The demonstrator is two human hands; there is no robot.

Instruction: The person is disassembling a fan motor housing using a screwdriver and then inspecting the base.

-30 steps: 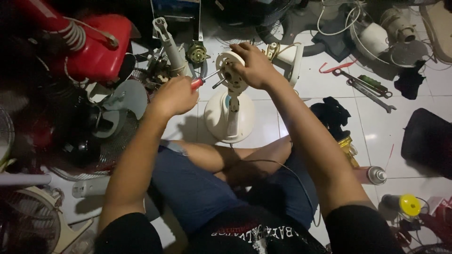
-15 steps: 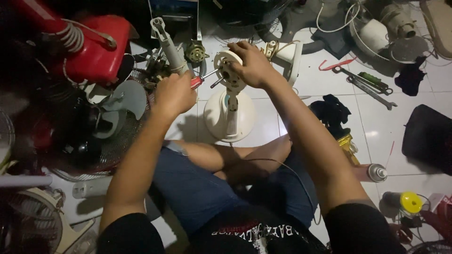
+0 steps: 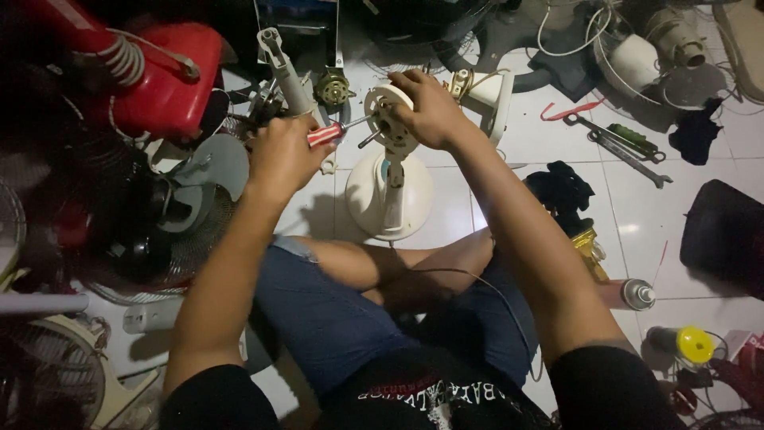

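Note:
I sit cross-legged on a white tiled floor with a cream stand fan (image 3: 390, 191) upright between my knees. My left hand (image 3: 282, 155) grips a red-handled screwdriver (image 3: 326, 133) whose shaft points right at the fan's round motor housing (image 3: 388, 123). My right hand (image 3: 430, 107) is wrapped over the top right of that housing and holds it steady. The fan's round base (image 3: 362, 203) rests on the tiles.
Fan parts crowd the left: a red fan body (image 3: 163, 80), a grey grille (image 3: 187, 239), a cream post (image 3: 282, 68). Wrenches (image 3: 621, 147), a black cloth (image 3: 561, 191), a spray can (image 3: 633, 293) and a yellow-capped can (image 3: 684, 342) lie to the right.
My left hand and the screwdriver have shifted slightly; the right hand stays on the motor housing.

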